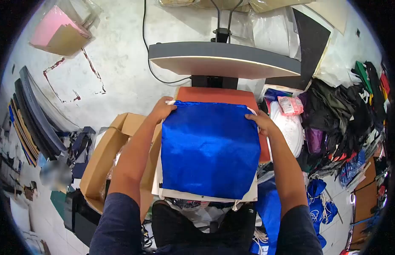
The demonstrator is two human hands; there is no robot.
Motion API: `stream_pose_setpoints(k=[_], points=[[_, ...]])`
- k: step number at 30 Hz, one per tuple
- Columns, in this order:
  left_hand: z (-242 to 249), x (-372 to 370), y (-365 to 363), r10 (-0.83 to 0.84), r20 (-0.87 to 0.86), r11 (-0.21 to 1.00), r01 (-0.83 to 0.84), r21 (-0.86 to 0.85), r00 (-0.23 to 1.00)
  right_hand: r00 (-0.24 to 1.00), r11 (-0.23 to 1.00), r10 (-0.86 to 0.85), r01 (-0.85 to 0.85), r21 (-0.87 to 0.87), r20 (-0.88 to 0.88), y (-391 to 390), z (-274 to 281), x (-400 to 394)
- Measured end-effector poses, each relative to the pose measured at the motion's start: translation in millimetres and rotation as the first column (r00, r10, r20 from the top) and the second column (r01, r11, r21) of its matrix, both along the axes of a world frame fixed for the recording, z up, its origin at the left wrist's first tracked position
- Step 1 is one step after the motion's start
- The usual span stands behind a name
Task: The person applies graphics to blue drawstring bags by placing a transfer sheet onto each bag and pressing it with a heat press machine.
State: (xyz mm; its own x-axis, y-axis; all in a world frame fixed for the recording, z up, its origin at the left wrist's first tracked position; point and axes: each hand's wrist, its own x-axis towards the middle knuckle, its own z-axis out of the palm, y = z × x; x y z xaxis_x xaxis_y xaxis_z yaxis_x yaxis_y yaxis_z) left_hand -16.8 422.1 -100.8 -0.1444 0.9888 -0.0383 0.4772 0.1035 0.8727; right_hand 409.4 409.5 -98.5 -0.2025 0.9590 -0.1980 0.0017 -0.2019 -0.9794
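Note:
A blue drawstring bag (210, 148) lies spread out flat in front of me, over the orange-red pad (206, 92) of a heat press and a pale board (250, 196) under its lower end. My left hand (164, 109) pinches the bag's top left corner beside the white cord. At the top right corner, my right hand (261, 121) grips the edge between thumb and fingers. Above and behind the bag is the press's raised upper plate (225, 61), apart from the fabric. White cord ends hang from the bag's lower corners.
An open cardboard box (93, 174) stands left of the press. More blue bags (318, 202) with white cords lie at lower right. Dark clothes (333, 114) and a pink-white packet (290, 105) are piled to the right. A black cable (145, 46) runs to the press.

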Motion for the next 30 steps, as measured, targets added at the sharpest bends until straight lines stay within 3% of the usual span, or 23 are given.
stream_pose_setpoints(k=[2,4,7,9,11,12,13,15,16,20,22,23,25,27,29,30], points=[[-7,-8,9,-0.056,0.078,0.998,0.054,0.029,0.995,0.997,0.999,-0.034,0.033,-0.010,-0.067,6,-17,3],[-10,-3,24,-0.142,0.271,0.970,0.080,0.228,0.952,0.967,0.962,-0.252,0.255,0.093,-0.049,5,-4,-6],[1,8,44,-0.085,0.355,0.961,-0.016,0.275,0.931,0.990,0.973,-0.142,0.140,0.183,-0.001,48,-2,-1],[-1,10,63,-0.066,0.291,0.946,-0.033,0.323,0.955,0.983,0.962,-0.182,0.171,0.214,0.036,79,1,3],[0,18,75,0.111,0.204,0.908,-0.183,0.378,0.973,0.940,0.834,-0.328,0.240,0.497,0.096,121,-17,14],[-18,10,96,0.172,0.061,0.897,-0.182,0.403,0.983,0.934,0.851,-0.349,0.282,0.443,0.076,120,-12,9],[-33,6,109,0.169,0.061,0.896,-0.180,0.406,0.984,0.933,0.849,-0.351,0.284,0.445,0.074,124,-19,10],[-45,7,121,0.181,-0.032,0.929,-0.160,0.334,0.983,0.919,0.869,-0.291,0.137,0.476,0.267,129,-39,10],[-45,7,118,0.184,-0.159,0.936,-0.123,0.330,0.970,0.862,0.915,-0.285,0.114,0.388,0.419,129,-44,8],[-45,13,123,0.193,-0.147,0.932,-0.135,0.337,0.970,0.833,0.916,-0.382,0.282,0.287,0.400,130,-33,2],[-45,15,127,0.179,-0.125,0.918,-0.120,0.378,0.976,0.787,0.815,-0.435,0.140,0.562,0.436,120,-38,-1],[-43,15,130,0.175,-0.126,0.919,-0.117,0.376,0.976,0.786,0.816,-0.437,0.142,0.560,0.437,122,-33,0],[-45,13,138,0.202,-0.185,0.901,-0.109,0.421,0.962,0.689,0.847,-0.394,0.015,0.531,0.608,137,-26,5],[-45,16,146,0.179,-0.184,0.908,-0.091,0.408,0.966,0.688,0.801,-0.454,0.036,0.598,0.566,147,-30,-1],[-41,22,147,0.284,-0.211,0.907,-0.191,0.375,0.935,0.690,0.749,-0.506,0.054,0.660,0.517,158,-35,-9],[-39,24,149,0.285,-0.214,0.907,-0.191,0.375,0.934,0.606,0.762,-0.528,0.030,0.647,0.595,164,-38,-12]])
